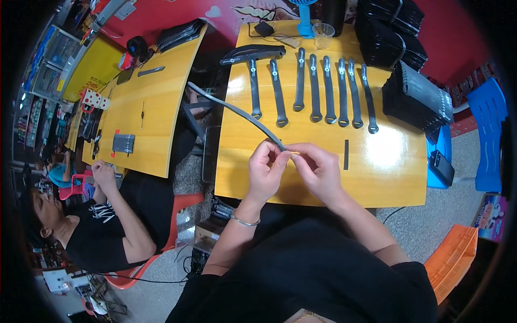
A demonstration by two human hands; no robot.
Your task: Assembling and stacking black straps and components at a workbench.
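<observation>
My left hand (266,171) pinches the near end of a long dark grey strap (237,109), whose free length arcs away up and to the left past the table's edge. Close against it, my right hand (319,171) has its thumb and fingertips pressed together at the same end; my fingers hide that end's shape. Beyond my hands, several dark straps (314,89) with rounded, slotted near ends and a pale print lie side by side. A bundle of black straps (253,54) rests across the top left of that row. To the right of my hands lies a short black strip (346,155).
Stacked black pieces (414,97) crowd the table's right side, with more bundles behind. At the back stand a blue fan (306,19) and a clear cup (323,35). A co-worker (118,215) sits left at another yellow table (153,102). Blue (487,134) and orange (452,261) plastic pieces stand right.
</observation>
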